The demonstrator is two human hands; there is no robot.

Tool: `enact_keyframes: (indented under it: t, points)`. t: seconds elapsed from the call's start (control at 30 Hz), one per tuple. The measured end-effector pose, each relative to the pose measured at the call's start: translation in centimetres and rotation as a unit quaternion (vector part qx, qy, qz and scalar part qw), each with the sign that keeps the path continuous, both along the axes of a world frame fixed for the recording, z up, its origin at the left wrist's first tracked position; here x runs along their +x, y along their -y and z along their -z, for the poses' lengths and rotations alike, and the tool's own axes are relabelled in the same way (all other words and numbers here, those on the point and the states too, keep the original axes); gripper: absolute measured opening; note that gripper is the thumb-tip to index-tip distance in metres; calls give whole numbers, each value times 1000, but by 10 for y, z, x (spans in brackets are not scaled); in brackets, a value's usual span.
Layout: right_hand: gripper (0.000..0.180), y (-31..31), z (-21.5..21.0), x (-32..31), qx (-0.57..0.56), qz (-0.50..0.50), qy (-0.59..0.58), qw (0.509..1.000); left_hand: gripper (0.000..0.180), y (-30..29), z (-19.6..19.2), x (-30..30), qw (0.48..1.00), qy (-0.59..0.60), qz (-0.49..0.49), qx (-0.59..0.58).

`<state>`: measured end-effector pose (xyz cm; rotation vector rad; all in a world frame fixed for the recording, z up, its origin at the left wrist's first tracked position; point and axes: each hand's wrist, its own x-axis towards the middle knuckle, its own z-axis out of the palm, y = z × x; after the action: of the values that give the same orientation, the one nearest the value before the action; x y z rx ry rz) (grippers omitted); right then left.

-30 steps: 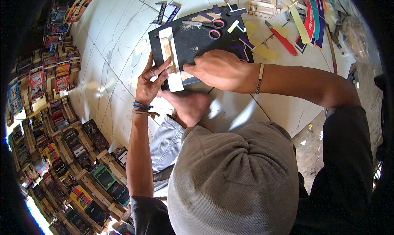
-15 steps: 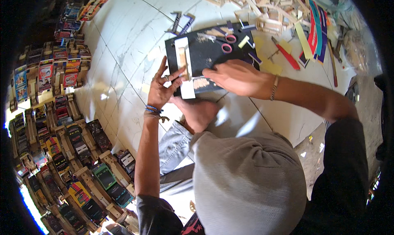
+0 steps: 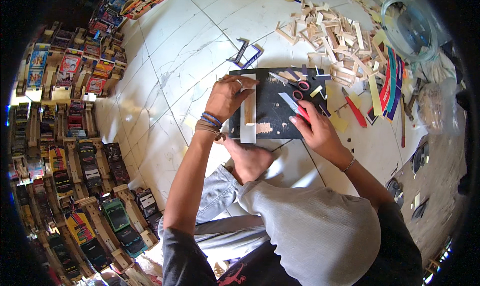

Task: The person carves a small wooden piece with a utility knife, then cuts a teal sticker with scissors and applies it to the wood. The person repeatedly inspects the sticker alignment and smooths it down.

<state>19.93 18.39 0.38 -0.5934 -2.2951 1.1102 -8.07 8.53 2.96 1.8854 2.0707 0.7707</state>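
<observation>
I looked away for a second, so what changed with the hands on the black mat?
The right hand left the white strip, moved right and took hold of the red cutter. The left hand still presses the strip on the mat.

This is a small home workshop for handmade toys, set up on a white tiled floor (image 3: 165, 71). Rows of colourful wooden toy trucks (image 3: 75, 151) fill the left side, a pile of cut wood pieces (image 3: 330, 33) lies at upper right (beside paint-coloured strips), and a black cutting mat (image 3: 280, 111) sits in the centre.

Left hand (image 3: 229, 97) pressing flat, right hand (image 3: 316, 128) gripping (fingers curled).
</observation>
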Motion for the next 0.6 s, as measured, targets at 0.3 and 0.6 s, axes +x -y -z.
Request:
enact_keyframes:
  t: [0.3, 0.6]
  points:
    - [36, -21, -26, -26, -84, 55, 51, 994, 22, 33, -24, 12, 978, -67, -191, 55]
    - [35, -16, -14, -48, 9, -57, 38, 998, 27, 66, -10, 64, 931, 150, -329, 57]
